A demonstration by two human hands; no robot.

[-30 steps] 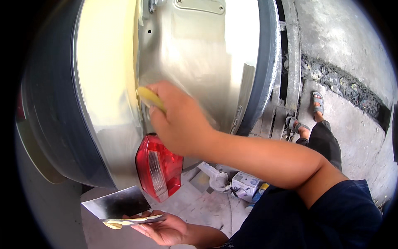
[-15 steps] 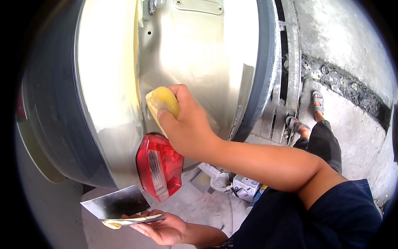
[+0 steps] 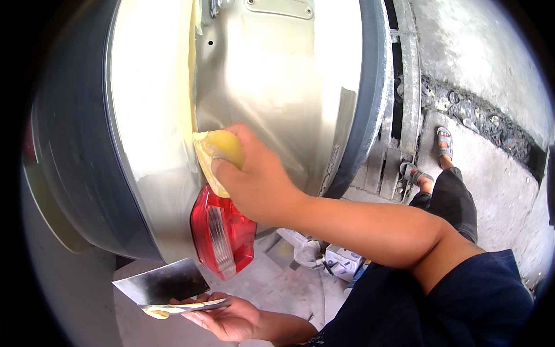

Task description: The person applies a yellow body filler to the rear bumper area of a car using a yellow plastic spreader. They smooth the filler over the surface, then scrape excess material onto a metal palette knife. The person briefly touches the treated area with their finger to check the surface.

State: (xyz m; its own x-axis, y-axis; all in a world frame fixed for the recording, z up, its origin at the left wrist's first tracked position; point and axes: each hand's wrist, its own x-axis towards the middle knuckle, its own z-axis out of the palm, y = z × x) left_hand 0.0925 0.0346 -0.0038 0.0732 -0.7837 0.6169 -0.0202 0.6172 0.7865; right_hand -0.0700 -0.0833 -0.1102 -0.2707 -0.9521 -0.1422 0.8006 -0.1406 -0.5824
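Note:
My right hand (image 3: 260,176) is closed around a yellow body-filler spreader (image 3: 224,144). Cream filler coats the spreader's long edge, which meets the seam of the silvery car panel (image 3: 272,75) just above the red tail light (image 3: 222,237). Along that seam runs a pale yellow strip of filler (image 3: 191,75). Lower down, my left hand (image 3: 231,321) grips a dark, shiny filler plate (image 3: 165,283) from below, its fingers curled at the near edge. A lump of yellowish filler (image 3: 156,313) sticks to that edge.
A dark bumper (image 3: 75,133) curves along the left, and a dark-edged panel (image 3: 373,75) bounds the right. On the floor lie a white box (image 3: 342,260) and crumpled plastic (image 3: 307,253). Sandalled feet (image 3: 444,143) stand by a debris-filled gutter (image 3: 480,115) at the right.
My right hand has shifted a little left and down with the spreader, whose edge has come onto the seam. The left hand and plate have stayed in place.

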